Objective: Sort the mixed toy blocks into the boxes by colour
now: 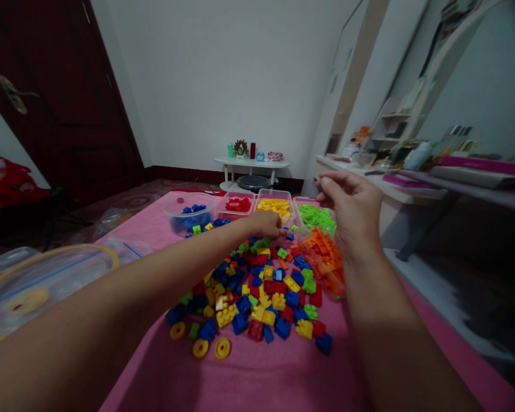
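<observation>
My left hand [266, 224] reaches over the back of a loose pile of toy building bricks [257, 286]. Its fingers are curled together, and whatever they may hold is hidden. My right hand [349, 200] is raised above the right side, near the green bricks [317, 217] and orange bricks [324, 254]. Thumb and fingertips are pinched together there; anything between them is too small to tell. Clear plastic boxes hold blue bricks [193, 212], red bricks [238, 205] and yellow bricks [274, 207]. The orange ones lie in clear plastic at the pile's right.
Yellow wheel-like rings [222, 348] lie at the front of the pink cloth [257, 383]. A clear plastic bag [60, 286] is at the left. A cluttered dresser [395, 183] stands right, a small white table [251, 162] by the back wall, a dark door [64, 86] at left.
</observation>
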Demonstrator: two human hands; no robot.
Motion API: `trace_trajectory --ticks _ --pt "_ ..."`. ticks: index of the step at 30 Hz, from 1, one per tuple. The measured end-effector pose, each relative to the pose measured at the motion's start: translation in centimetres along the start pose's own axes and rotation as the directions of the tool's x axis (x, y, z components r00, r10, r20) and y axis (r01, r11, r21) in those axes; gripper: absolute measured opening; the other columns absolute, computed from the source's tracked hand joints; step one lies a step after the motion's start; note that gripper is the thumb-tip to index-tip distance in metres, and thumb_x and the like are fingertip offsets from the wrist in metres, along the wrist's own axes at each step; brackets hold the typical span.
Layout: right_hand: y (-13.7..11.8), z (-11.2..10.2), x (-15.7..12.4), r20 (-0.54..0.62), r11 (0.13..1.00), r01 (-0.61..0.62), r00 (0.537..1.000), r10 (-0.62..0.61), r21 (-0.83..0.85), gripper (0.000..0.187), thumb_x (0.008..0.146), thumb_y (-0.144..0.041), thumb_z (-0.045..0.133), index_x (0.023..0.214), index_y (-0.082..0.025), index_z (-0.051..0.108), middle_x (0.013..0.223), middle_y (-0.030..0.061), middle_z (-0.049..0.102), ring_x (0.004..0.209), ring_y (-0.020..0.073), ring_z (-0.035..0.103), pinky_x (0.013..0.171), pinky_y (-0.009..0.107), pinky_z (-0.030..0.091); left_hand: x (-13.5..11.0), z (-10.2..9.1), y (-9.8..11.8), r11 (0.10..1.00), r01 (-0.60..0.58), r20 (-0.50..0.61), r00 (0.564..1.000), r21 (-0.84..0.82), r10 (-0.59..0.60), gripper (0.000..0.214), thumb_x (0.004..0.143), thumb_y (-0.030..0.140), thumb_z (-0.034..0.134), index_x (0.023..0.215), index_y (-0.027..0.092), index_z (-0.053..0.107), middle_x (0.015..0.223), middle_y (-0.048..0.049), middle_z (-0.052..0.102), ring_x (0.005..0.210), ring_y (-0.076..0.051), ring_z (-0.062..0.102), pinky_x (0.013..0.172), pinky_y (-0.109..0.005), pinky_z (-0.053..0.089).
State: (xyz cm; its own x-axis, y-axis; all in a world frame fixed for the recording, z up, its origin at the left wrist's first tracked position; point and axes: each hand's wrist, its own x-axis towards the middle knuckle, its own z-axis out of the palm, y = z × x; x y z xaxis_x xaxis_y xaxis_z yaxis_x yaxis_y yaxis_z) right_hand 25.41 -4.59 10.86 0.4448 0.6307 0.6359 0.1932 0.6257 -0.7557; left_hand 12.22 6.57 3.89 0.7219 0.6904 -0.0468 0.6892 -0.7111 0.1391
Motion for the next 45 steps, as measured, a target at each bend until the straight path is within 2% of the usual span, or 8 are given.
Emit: trace_trajectory --ticks 4,9,22,30,34,36,40,45 --pt "-0.3 0.1 -0.2 0.012 1.000 -0.011 1.000 0.011 -0.006 0.012 0.070 -0.021 0.060 0.079 -0.016 0.067 0.070 0.0012 0.065 0.048 0.0068 0.054 0.043 0.019 0.043 0.6 -0.9 -0.2 0.999 -0.039 -0.057 0.998 -0.018 0.038 0.042 0.078 0.049 0.046 0.081 0.016 0.072 0.076 -0.0059 0.070 0.067 -0.016 0.060 0.064 -0.024 0.042" --pt "-0.1 0.1 -0.1 0.016 1.000 -0.021 1.000 0.021 -0.015 0.013 0.070 -0.021 0.060 0.080 -0.015 0.067 0.069 0.0011 0.065 0.048 0.0067 0.054 0.043 0.019 0.043 2.3 1.9 1.4 0.981 -0.194 -0.134 0.973 -0.012 0.190 0.037 0.069 0.026 0.056 0.104 0.019 0.067 0.097 -0.0043 0.069 0.086 -0.016 0.062 0.075 -0.021 0.045" --pt "-0.5 0.8 -0.8 0.063 0.998 -0.029 0.997 0.032 -0.048 0.014 0.067 -0.021 0.061 0.078 -0.014 0.067 0.065 0.0004 0.064 0.047 0.0071 0.053 0.044 0.020 0.043 4.5 3.6 3.5 0.983 0.005 -0.069 0.998 0.184 0.007 0.036 0.068 0.033 0.059 0.100 0.017 0.066 0.099 -0.0108 0.067 0.088 -0.026 0.064 0.074 -0.033 0.049" --pt "-0.8 0.3 -0.2 0.054 0.999 0.005 0.999 -0.003 -0.043 0.012 0.068 -0.020 0.060 0.077 -0.014 0.066 0.066 0.0008 0.064 0.046 0.0071 0.053 0.043 0.019 0.042 -1.0 -1.1 2.8 0.986 -0.085 0.233 0.971 0.146 0.050 0.025 0.063 0.027 0.059 0.080 0.015 0.073 0.077 -0.0059 0.070 0.068 -0.018 0.060 0.062 -0.025 0.044" --pt "-0.9 0.1 -0.1 0.045 0.999 0.018 0.999 -0.017 -0.036 0.012 0.069 -0.020 0.059 0.077 -0.015 0.066 0.066 0.0000 0.064 0.045 0.0064 0.053 0.043 0.019 0.042 -4.9 -2.5 3.8 0.994 -0.103 0.007 0.995 0.040 0.103 0.026 0.069 0.030 0.058 0.085 0.017 0.073 0.081 -0.0064 0.070 0.072 -0.018 0.061 0.065 -0.025 0.044" --pt "-1.0 0.0 -0.1 0.047 0.999 0.015 0.999 -0.014 -0.033 0.012 0.070 -0.021 0.058 0.078 -0.015 0.066 0.066 0.0001 0.064 0.045 0.0065 0.053 0.043 0.019 0.042 -6.6 -2.0 5.3 0.972 -0.235 -0.130 0.965 -0.029 0.229 0.032 0.075 0.040 0.055 0.093 0.019 0.072 0.090 -0.0068 0.069 0.080 -0.018 0.061 0.073 -0.025 0.044" --pt "-1.1 0.2 -0.2 0.056 0.999 0.007 0.998 -0.005 -0.033 0.014 0.069 -0.022 0.058 0.078 -0.014 0.066 0.068 0.0008 0.064 0.046 0.0069 0.053 0.044 0.020 0.043 -8.9 0.7 8.6 0.851 -0.525 -0.181 0.840 -0.028 0.512 0.049 0.078 0.056 0.051 0.115 0.025 0.063 0.110 -0.0089 0.062 0.094 -0.020 0.058 0.084 -0.029 0.042" --pt "-1.0 0.4 -0.4 0.068 1.000 0.007 0.998 -0.005 -0.027 0.015 0.068 -0.022 0.059 0.078 -0.013 0.066 0.067 0.0009 0.064 0.046 0.0068 0.053 0.043 0.019 0.042 -9.2 3.7 10.5 0.835 -0.534 -0.144 0.823 0.133 0.549 0.062 0.076 0.067 0.042 0.122 0.028 0.058 0.111 -0.0116 0.057 0.101 -0.026 0.053 0.085 -0.037 0.041"
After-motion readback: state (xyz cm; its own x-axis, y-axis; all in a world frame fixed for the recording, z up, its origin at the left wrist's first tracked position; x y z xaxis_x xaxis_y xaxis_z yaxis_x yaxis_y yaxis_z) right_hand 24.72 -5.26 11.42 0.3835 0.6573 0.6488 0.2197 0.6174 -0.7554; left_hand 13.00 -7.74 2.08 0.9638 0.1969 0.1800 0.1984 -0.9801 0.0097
